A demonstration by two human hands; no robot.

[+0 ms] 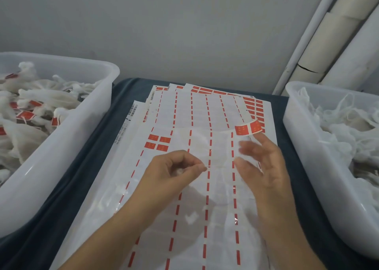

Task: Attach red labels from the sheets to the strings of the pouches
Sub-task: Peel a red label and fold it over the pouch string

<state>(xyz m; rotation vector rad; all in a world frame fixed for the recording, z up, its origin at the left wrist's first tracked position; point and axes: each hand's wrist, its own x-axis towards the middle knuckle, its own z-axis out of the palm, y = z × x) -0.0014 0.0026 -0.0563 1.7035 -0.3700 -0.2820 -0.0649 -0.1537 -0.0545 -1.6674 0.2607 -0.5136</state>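
A thin white pouch (205,146) lies on the top label sheet (160,218) between my hands. My left hand (174,171) pinches the pouch's string between thumb and forefinger; the string itself is barely visible. My right hand (264,167) hovers to its right with fingers spread and blurred. A strip of two red labels (248,129) sticks to one raised fingertip. The top sheet is mostly peeled, with red dashes and a small block of red labels (158,143) left on it.
More label sheets (254,105) are fanned out behind on a dark cloth (86,163). A white tub (86,126) on the left holds pouches with red labels. Another white tub (303,146) on the right holds plain pouches. White pipes (328,33) lean at the back right.
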